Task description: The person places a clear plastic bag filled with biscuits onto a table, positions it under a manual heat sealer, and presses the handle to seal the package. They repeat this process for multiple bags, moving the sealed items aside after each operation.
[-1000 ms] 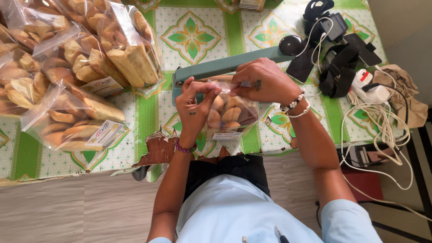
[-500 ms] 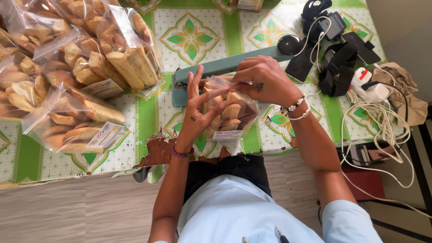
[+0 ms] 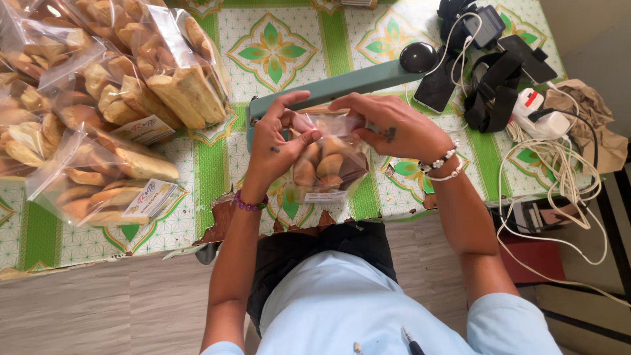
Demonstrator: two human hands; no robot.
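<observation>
1. While both hands work at its open top, the clear bag of biscuits [image 3: 327, 164] hangs between them just in front of the green heat sealer [image 3: 342, 84], its mouth lying against the sealer's near edge.
2. The left hand [image 3: 275, 148] pinches the bag's top left corner between thumb and forefinger, closed on the plastic; a purple bracelet [image 3: 248, 204] sits at that wrist.
3. The right hand [image 3: 394, 128] grips the top right edge of the same bag, fingers curled over the film, with beaded white bracelets [image 3: 442, 165] at the wrist.
4. A white label [image 3: 325, 196] shows at the bag's lower end, which points away from the sealer toward the person's body.
5. Left of the sealer, filled bags of biscuits [image 3: 98, 112] lie piled on the green patterned tablecloth [image 3: 276, 46].
6. At the sealer's right end sits its round black knob [image 3: 419, 57], with a dark phone [image 3: 439, 89] just beside it.
7. Farther right of the sealer lie black straps and gear [image 3: 493, 72], a white plug block [image 3: 539, 115] and looping white cables [image 3: 559, 190].
</observation>
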